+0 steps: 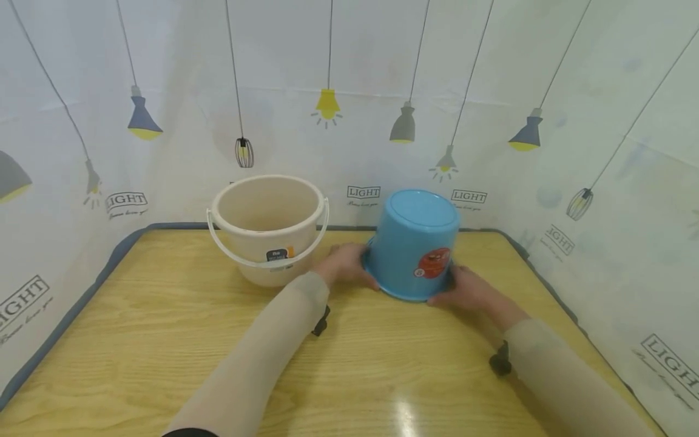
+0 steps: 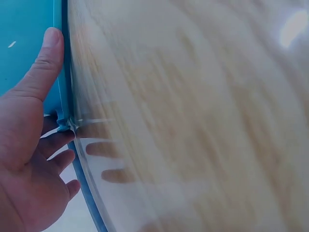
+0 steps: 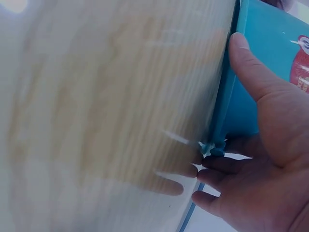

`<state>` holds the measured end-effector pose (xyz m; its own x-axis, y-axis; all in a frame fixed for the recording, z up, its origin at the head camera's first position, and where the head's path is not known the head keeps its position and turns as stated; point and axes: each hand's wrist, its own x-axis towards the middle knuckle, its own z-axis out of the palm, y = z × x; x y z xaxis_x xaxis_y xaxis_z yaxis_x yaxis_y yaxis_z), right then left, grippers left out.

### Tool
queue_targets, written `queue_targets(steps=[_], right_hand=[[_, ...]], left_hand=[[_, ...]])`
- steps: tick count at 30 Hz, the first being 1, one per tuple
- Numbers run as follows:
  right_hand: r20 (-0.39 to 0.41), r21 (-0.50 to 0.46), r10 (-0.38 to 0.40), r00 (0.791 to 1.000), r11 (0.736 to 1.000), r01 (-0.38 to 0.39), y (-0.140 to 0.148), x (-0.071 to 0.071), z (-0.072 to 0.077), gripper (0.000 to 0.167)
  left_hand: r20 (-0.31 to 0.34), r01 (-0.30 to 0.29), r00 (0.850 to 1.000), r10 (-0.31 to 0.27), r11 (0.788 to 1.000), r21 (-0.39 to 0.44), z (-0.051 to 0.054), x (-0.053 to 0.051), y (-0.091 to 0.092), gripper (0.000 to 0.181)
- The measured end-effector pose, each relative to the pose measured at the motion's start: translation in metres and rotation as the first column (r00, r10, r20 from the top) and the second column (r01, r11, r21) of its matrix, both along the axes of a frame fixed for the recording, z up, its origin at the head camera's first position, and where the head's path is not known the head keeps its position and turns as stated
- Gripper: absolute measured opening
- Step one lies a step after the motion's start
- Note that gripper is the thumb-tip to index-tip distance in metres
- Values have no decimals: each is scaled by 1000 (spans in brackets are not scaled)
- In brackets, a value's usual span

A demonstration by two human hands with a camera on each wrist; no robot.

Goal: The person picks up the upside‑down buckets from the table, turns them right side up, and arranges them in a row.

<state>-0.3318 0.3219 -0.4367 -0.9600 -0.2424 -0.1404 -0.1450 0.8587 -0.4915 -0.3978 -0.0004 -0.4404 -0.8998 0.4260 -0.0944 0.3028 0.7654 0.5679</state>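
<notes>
A blue bucket (image 1: pixel 416 243) stands upside down on the table, its base facing up and a round red label on its side. My left hand (image 1: pixel 345 264) grips its rim from the left; in the left wrist view the thumb (image 2: pixel 48 63) lies on the rim with the other fingers beside the handle joint. From the right, my right hand (image 1: pixel 471 290) grips the rim the same way, its thumb (image 3: pixel 248 63) along the edge in the right wrist view. Left of the blue bucket, a cream bucket (image 1: pixel 262 267) stands upright, its white handle (image 1: pixel 246 262) hanging down in front.
The wood-grain table (image 1: pixel 164 340) has a glossy surface that reflects the hands. A white wall sheet (image 1: pixel 284 54) printed with lamps closes off the back and both sides, with a dark blue strip (image 1: pixel 117 252) along the table's edge.
</notes>
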Motion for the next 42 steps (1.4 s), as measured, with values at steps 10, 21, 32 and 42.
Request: queue_targets(steps=[10,21,32,42], right_hand=[[-4,-27,3,1000,1000,-3,12,-1,1,128],[-10,-103,-7,1000,995,6,20,8,7,123],[-28,-180,-27,999,983,22,28,12,11,117],[-11,-238,-77,997,969,72,26,17,15,110]], left_hand=[[35,31,999,-36,992,122,1,1,-5,110],[75,33,996,-54,965,259,10,15,-10,111],[66,10,997,-41,907,422,15,27,-10,101],[51,-19,999,-6,882,470,14,32,-13,98]])
